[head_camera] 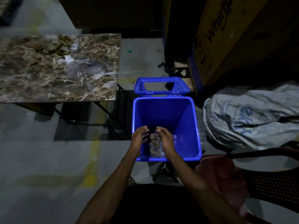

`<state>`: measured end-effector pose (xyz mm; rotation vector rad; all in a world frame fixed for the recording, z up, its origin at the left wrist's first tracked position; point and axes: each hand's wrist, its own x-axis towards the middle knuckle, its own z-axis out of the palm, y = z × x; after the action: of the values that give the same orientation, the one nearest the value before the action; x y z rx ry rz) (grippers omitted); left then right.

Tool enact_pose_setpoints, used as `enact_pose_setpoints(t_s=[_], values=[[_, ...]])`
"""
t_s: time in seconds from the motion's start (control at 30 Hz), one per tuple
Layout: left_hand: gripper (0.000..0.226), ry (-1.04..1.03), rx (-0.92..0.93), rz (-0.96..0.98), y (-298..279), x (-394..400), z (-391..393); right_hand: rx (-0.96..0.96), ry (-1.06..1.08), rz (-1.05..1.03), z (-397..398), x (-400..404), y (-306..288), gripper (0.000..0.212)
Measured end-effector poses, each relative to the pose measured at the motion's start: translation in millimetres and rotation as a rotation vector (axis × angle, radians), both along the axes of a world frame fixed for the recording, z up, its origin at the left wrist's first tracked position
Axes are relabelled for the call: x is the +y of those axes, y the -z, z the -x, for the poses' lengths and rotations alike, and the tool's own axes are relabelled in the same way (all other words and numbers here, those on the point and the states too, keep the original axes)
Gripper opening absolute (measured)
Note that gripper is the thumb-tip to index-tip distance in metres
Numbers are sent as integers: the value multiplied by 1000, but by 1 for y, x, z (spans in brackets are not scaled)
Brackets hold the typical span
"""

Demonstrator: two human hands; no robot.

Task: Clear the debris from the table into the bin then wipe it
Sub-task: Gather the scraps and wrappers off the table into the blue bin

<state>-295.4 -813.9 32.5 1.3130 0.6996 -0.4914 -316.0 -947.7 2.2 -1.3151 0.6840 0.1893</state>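
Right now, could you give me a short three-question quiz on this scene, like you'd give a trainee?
1. True or false: the table is already free of debris.
2. Where are both hands? A) on the table B) over the open bin C) on the sack
3. Fill in: the bin's lid is hinged ____.

Key
1. False: a debris pile lies on it.
2. B: the left hand and right hand are over the bin, fingers loose, with scraps below them inside.
3. Open, flipped back behind the bin.
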Motion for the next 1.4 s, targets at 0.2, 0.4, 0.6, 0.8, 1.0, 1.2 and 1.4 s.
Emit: enact_pose_setpoints(t_s=[0.2,0.4,0.6,0.8,1.0,1.2,1.4], values=[[18,-40,-156,-18,-13,48,41,-118,-150,114,21,54,-26,19],[22,-96,-260,-106,-19,128,85,-210,-353,198,50,138,-49,20],[23,-258,-306,-95,-34,205,115,-263,-504,218,65,213,-65,19],[22,-417,-327,-132,-37,267,120,-291,-637,185,57,274,-68,20],[20,-398,-285,-280,-31,324,108,-384,-795,331,23,333,-64,20],[20,-379,-263,-494,-27,405,62,-512,-922,448,-55,406,-31,19],[23,-465,-203,-507,-40,469,-24,-558,-1031,415,-140,470,-27,20]])
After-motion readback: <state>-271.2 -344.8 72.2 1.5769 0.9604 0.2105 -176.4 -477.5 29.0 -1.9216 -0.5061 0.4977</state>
